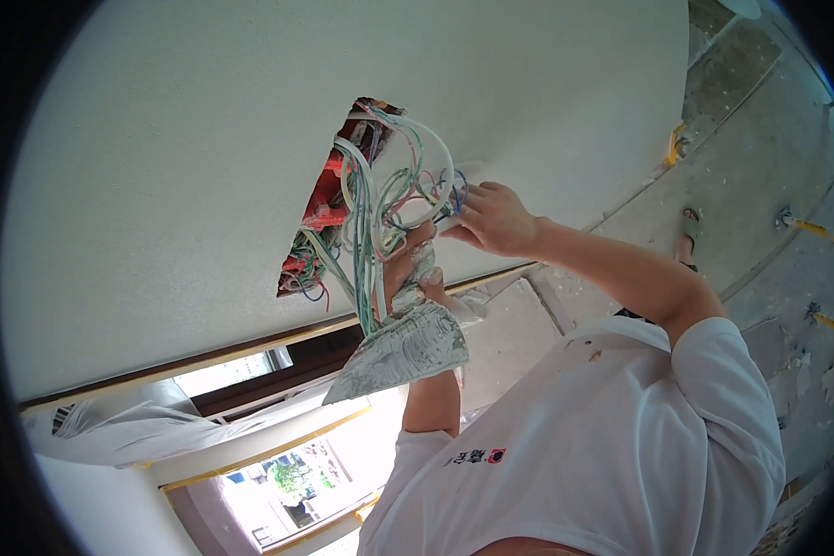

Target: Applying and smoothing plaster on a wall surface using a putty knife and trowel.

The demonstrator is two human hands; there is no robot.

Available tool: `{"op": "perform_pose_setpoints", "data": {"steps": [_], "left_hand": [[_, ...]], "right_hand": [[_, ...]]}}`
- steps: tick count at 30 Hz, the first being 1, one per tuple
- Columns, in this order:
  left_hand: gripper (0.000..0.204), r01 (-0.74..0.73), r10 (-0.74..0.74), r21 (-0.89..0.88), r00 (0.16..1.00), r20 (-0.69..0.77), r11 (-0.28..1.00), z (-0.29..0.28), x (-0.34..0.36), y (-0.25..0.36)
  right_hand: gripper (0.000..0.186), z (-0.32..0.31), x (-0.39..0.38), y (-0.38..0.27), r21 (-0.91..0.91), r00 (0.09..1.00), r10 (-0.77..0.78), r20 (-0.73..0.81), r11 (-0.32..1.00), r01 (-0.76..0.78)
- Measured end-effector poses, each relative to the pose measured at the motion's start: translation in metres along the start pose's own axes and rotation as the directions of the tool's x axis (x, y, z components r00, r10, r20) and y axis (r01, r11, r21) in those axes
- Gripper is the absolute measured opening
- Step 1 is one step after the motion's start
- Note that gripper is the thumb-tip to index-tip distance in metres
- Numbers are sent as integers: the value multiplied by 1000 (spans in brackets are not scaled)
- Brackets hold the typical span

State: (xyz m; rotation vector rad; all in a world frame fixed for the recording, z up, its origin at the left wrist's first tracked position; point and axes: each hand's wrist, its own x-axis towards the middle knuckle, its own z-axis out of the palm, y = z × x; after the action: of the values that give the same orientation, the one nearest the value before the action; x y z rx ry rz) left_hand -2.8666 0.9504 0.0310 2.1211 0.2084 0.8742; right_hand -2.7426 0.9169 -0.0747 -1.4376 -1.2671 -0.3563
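White shirt (pixel 602 435) nearest the lens, a person works bare-handed at loose wires (pixel 366 204). The right grip (pixel 496 218) is pinched at thin strands by its fingertips; light pressure, one strand at a time and no tugging on the bundle would likely serve best. Just beside it, the left grip (pixel 401 269) sits among the wires, partly hidden; whether it is closed cannot be told, though steadying the bundle there should help. Most wires lie left of the right grip, spilling from a wall opening (pixel 380 104) with red boxes (pixel 324 219) farther out. Below both grips hangs a grey-streaked sheet (pixel 403 343).
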Motion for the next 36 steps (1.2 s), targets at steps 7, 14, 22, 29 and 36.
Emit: {"op": "perform_pose_setpoints", "data": {"steps": [7,14,22,29,36], "left_hand": [[18,-46,46,24,999,11,999,-12,4,2],[18,-129,140,119,985,-97,985,-24,4,9],[25,-89,97,70,988,-122,994,-22,0,-14],[27,-161,154,-79,984,-89,984,-8,0,-19],[29,-129,128,-26,992,-20,991,-4,-5,-14]], "right_hand": [[45,-17,0,16,59,971,175,-166,984,-167],[43,-44,7,21,-44,973,107,-203,992,-118],[38,-90,59,52,80,769,352,-533,926,-369],[41,-91,15,95,-87,742,245,-625,922,-377],[38,-126,64,65,157,684,449,-575,881,-446]]}}
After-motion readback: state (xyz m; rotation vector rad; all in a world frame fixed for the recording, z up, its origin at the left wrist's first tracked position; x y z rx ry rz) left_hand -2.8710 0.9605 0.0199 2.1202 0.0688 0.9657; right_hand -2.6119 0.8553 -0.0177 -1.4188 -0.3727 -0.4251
